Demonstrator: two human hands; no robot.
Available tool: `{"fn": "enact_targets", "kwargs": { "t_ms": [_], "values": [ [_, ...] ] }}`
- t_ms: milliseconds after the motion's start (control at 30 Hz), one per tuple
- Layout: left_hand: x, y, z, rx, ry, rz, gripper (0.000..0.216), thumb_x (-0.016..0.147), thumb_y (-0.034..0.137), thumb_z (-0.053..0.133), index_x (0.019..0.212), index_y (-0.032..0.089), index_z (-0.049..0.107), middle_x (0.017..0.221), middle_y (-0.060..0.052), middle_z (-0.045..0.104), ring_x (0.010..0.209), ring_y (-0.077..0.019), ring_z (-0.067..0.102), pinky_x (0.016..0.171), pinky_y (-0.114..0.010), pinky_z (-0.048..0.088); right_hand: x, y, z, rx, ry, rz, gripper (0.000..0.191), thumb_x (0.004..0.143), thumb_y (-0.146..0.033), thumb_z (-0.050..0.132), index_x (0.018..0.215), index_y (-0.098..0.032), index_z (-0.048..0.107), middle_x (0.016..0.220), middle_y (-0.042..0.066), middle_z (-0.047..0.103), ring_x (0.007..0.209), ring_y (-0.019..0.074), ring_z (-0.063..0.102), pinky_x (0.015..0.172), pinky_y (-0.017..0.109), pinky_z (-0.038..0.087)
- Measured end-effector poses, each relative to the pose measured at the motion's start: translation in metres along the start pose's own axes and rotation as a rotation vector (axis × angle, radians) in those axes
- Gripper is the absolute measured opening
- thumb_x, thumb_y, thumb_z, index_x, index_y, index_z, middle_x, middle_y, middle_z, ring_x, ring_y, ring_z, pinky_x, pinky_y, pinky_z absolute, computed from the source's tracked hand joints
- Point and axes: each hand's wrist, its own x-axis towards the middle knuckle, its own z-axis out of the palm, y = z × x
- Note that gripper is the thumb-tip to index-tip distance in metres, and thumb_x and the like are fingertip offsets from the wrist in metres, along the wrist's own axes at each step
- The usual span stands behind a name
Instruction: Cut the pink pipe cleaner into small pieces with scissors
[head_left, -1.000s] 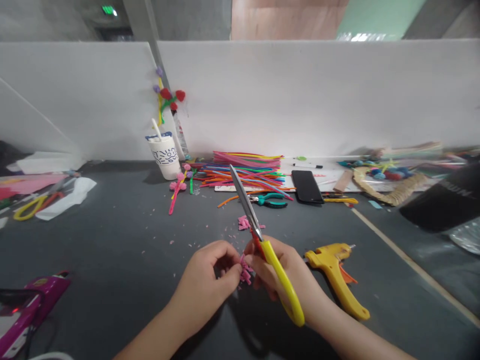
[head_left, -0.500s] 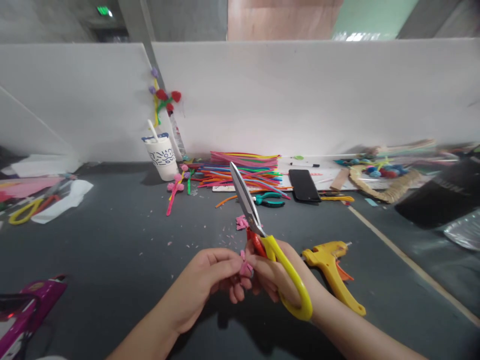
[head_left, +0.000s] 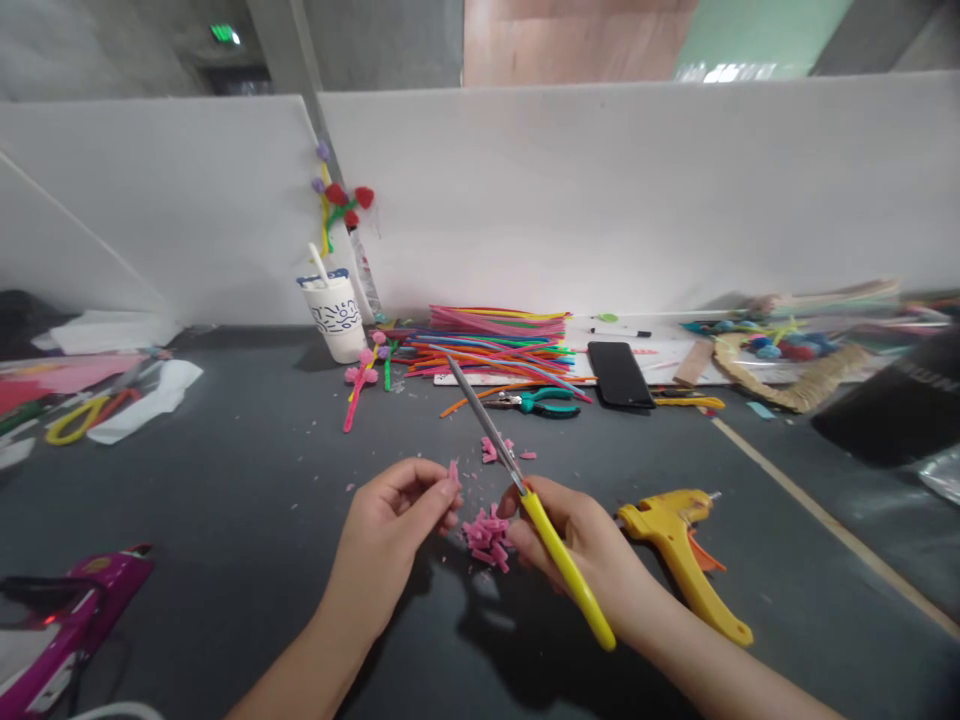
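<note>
Between the thumb and fingers of my left hand (head_left: 401,520) is a small pink piece (head_left: 454,474), like a cut bit of pipe cleaner. My right hand (head_left: 581,545) is closed around scissors (head_left: 559,560) with yellow handles, their blades pointing up and away to the left. The blades look shut. On the table between my hands lies a heap of short pink pieces (head_left: 487,538). A smaller group of pink pieces (head_left: 491,450) rests farther off, partly behind the blades.
Bundled coloured pipe cleaners (head_left: 495,340) lie at the back, with pliers (head_left: 544,402) and a black phone (head_left: 620,375) nearby. A yellow glue gun (head_left: 686,560) is right of my right hand. A patterned cup (head_left: 334,318) stands back left; a purple tool (head_left: 90,610) sits near left.
My hands have moved apart, the left going left with one pink piece. The scissors have turned edge-on. The near pink heap, earlier hidden behind my hands, now shows.
</note>
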Motion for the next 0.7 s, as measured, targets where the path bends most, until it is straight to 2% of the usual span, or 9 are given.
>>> {"fn": "enact_targets", "kwargs": {
  "t_ms": [133,300,467,700],
  "values": [
    [0.002,0.002,-0.006,-0.098,0.102,0.072,0.007,0.069,0.022,0.062,0.068,0.016,0.061,0.061,0.002,0.061,0.054,-0.0088,0.053,0.053,-0.019,0.042,-0.003,0.002,0.002,-0.332,-0.018,-0.052,0.018,0.077,-0.037,0.049,0.077,-0.02,0.045,0.062,-0.003,0.054,0.051,0.0108,0.045,0.048,0.021,0.03],
    [0.002,0.007,-0.012,-0.25,0.126,0.086,0.005,0.071,0.018,0.059,0.069,0.015,0.062,0.06,0.002,0.061,0.053,-0.0075,0.052,0.052,-0.018,0.041,-0.003,0.012,0.01,-0.735,0.038,-0.14,0.029,0.076,-0.048,0.048,0.082,-0.019,0.046,0.06,0.001,0.058,0.051,0.0165,0.051,0.047,0.024,0.026],
    [0.002,0.011,-0.012,-0.302,0.121,0.09,0.008,0.073,0.017,0.057,0.067,0.015,0.061,0.058,0.002,0.058,0.053,-0.0065,0.049,0.052,-0.017,0.039,-0.004,0.017,0.015,-0.836,0.062,-0.21,0.03,0.079,-0.048,0.044,0.085,-0.018,0.045,0.062,0.003,0.06,0.053,0.0183,0.055,0.048,0.024,0.028],
    [0.001,0.009,-0.012,-0.329,0.1,0.088,0.009,0.074,0.018,0.056,0.067,0.015,0.06,0.06,0.002,0.056,0.054,-0.0066,0.047,0.053,-0.017,0.038,-0.005,0.017,0.017,-0.854,0.077,-0.234,0.024,0.08,-0.043,0.046,0.083,-0.019,0.043,0.059,0.001,0.06,0.051,0.0178,0.056,0.047,0.024,0.029]
  ]
}}
